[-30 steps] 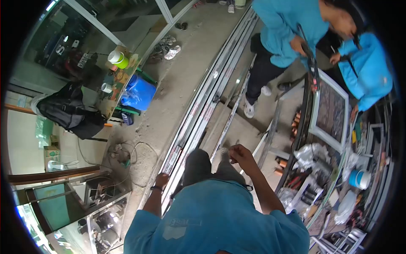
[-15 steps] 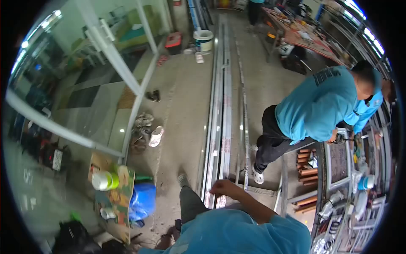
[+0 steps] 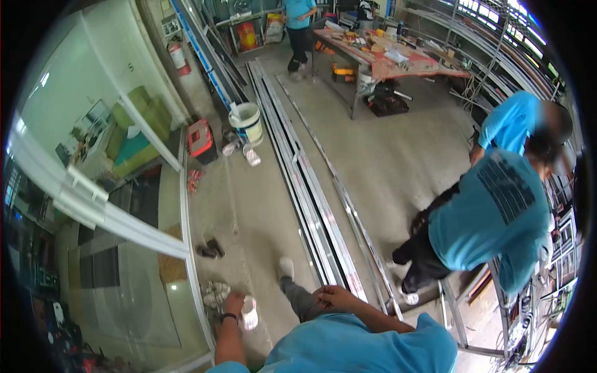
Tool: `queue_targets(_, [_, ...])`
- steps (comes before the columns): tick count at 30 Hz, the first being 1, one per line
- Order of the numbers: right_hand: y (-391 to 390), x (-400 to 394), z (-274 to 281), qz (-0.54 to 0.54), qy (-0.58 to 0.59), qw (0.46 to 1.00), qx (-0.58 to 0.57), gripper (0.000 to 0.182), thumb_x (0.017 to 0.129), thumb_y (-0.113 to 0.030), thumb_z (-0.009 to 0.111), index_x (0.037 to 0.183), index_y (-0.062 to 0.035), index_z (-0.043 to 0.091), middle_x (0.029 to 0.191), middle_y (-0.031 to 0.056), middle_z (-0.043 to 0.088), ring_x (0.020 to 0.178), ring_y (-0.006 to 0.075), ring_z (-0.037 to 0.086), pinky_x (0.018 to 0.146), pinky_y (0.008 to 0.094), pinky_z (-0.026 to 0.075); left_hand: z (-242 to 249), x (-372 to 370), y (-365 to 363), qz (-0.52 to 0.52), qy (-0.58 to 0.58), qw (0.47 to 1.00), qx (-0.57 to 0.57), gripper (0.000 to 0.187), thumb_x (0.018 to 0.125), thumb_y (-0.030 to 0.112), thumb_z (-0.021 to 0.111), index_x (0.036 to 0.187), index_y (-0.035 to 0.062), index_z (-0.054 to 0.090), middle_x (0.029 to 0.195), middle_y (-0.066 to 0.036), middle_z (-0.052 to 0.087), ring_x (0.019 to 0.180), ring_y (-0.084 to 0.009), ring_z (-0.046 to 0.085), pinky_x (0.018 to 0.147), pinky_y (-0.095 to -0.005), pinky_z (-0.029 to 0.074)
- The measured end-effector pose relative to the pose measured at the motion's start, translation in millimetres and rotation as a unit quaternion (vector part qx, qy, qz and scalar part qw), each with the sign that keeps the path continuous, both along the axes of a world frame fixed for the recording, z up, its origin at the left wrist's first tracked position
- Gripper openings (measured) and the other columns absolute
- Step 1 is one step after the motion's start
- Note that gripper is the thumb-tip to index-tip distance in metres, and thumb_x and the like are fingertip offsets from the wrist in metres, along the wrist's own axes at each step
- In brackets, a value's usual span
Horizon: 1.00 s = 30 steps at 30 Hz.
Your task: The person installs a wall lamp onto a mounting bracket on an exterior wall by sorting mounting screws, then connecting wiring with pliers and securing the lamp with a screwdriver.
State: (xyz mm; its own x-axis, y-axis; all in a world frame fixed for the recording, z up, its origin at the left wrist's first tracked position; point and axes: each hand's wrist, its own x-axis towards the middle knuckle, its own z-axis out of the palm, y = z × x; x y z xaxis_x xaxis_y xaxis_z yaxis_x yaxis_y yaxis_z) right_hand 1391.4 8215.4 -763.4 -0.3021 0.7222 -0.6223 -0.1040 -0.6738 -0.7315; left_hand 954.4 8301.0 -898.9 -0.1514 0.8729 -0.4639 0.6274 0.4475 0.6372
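My left hand, a dark band at its wrist, hangs at my left side with curled fingers. It appears above the floor near the pale shoes; whether anything is inside it is hidden. My right hand is in front of my right hip, thumb and fingers drawn together. Nothing I can name shows in it. Beyond it, long metal profiles lie side by side on the concrete floor, apart from the hand. My leg is stretched forward to the left of them.
Two people in blue shirts, the nearer one, bend over metal frames at right. Another person stands at the back by a cluttered table. A white bucket, red toolbox and shoes line the glass door.
I have stepped forward and my view has tilted up. My left hand has come into sight. The side table with the blue bag has left view; the back table and far person show more fully.
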Motion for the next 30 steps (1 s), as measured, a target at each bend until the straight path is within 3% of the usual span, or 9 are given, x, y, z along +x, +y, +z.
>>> queue_targets(3, [133.9, -3.7, -33.3, 0.019, -0.026, 0.999, -0.006, 0.021, 0.102, -0.018, 0.059, 0.116, -0.0054, 0.067, 0.105, 0.0042, 0.072, 0.083, 0.0134, 0.067, 0.077, 0.0319, 0.056, -82.6, -11.6, 122.3, -0.183, 0.131, 0.974, 0.0, 0.041, 0.088, 0.038, 0.063, 0.111, 0.0051, 0.072, 0.109, -0.021, 0.073, 0.104, -0.0401, 0.068, 0.092, -0.0459, 0.054])
queue_targets(10, [399.0, 30.8, 84.3, -0.098, 0.043, 0.99, 0.091, 0.022, 0.102, -0.007, 0.052, 0.123, -0.002, 0.058, 0.1, 0.0049, 0.065, 0.083, 0.0116, 0.064, 0.077, 0.0281, 0.056, -17.4, -14.7, 303.0, -0.278, 0.082, 0.957, -0.027, 0.034, 0.082, 0.039, 0.063, 0.088, 0.0095, 0.078, 0.094, -0.019, 0.073, 0.093, -0.0361, 0.07, 0.087, -0.0461, 0.054])
queue_targets(12, [458.7, 49.9, 84.8, -0.128, 0.066, 0.986, 0.09, 0.021, 0.101, -0.008, 0.052, 0.119, -0.002, 0.061, 0.099, 0.0047, 0.065, 0.083, 0.0113, 0.063, 0.076, 0.028, 0.056, -50.5, -20.0, 375.3, -0.443, 0.124, 0.886, -0.055, 0.032, 0.087, 0.036, 0.058, 0.084, 0.0099, 0.076, 0.093, -0.02, 0.072, 0.087, -0.0384, 0.069, 0.081, -0.0484, 0.053])
queue_targets(14, [517.9, 71.5, 66.5, -0.153, 0.044, 0.984, 0.082, 0.02, 0.1, -0.008, 0.053, 0.117, -0.0014, 0.063, 0.098, 0.0047, 0.065, 0.083, 0.0112, 0.063, 0.075, 0.0282, 0.056, -49.8, 0.1, 449.3, -0.365, 0.158, 0.899, -0.186, 0.034, 0.089, 0.037, 0.054, 0.086, 0.0117, 0.077, 0.092, -0.02, 0.072, 0.089, -0.0394, 0.069, 0.083, -0.049, 0.053])
queue_targets(17, [606.1, 94.0, 36.4, -0.202, -0.003, 0.978, 0.048, 0.02, 0.098, -0.007, 0.053, 0.113, -0.0009, 0.065, 0.095, 0.0044, 0.063, 0.078, 0.0114, 0.062, 0.072, 0.029, 0.055, -82.2, 14.4, 579.6, -0.644, 0.164, 0.746, -0.033, 0.032, 0.089, 0.037, 0.056, 0.091, 0.0135, 0.078, 0.095, -0.019, 0.073, 0.095, -0.0388, 0.069, 0.084, -0.0491, 0.054])
queue_targets(20, [680.8, 118.2, 27.1, -0.29, -0.005, 0.957, -0.001, 0.022, 0.098, -0.004, 0.052, 0.115, 0.0014, 0.064, 0.096, 0.0064, 0.065, 0.078, 0.0123, 0.065, 0.072, 0.0279, 0.056, -76.3, 80.0, 734.5, -0.576, 0.175, 0.798, -0.011, 0.034, 0.089, 0.037, 0.057, 0.094, 0.0111, 0.078, 0.101, -0.017, 0.074, 0.1, -0.0385, 0.069, 0.088, -0.0497, 0.054])
queue_targets(22, [713.1, 138.5, 41.9, -0.309, 0.0, 0.951, 0.016, 0.022, 0.098, -0.004, 0.052, 0.116, 0.0018, 0.064, 0.096, 0.0064, 0.065, 0.077, 0.0132, 0.065, 0.073, 0.029, 0.057, -91.3, 125.0, 839.0, -0.732, 0.286, 0.618, 0.012, 0.038, 0.089, 0.038, 0.056, 0.097, 0.0075, 0.077, 0.105, -0.017, 0.074, 0.102, -0.0387, 0.069, 0.091, -0.0506, 0.054])
queue_targets(25, [752.1, 167.7, 89.5, -0.379, -0.001, 0.925, -0.01, 0.02, 0.098, -0.005, 0.053, 0.114, 0.0001, 0.065, 0.095, 0.0052, 0.065, 0.078, 0.0134, 0.064, 0.074, 0.0288, 0.057, -65.3, 239.7, 991.7, -0.52, 0.177, 0.834, -0.051, 0.038, 0.082, 0.034, 0.06, 0.097, 0.0022, 0.075, 0.105, -0.024, 0.071, 0.099, -0.0427, 0.068, 0.091, -0.0506, 0.054])
queue_targets(30, [819.7, 254.3, 51.0, -0.496, 0.036, 0.867, -0.035, 0.02, 0.098, -0.003, 0.053, 0.114, 0.0014, 0.065, 0.095, 0.0082, 0.067, 0.076, 0.0177, 0.066, 0.071, 0.0318, 0.057, -1.1, 477.7, 1172.9, -0.457, 0.034, 0.886, 0.074, 0.033, 0.087, 0.033, 0.065, 0.1, 0.0033, 0.073, 0.099, -0.022, 0.073, 0.098, -0.039, 0.069, 0.086, -0.0464, 0.054])
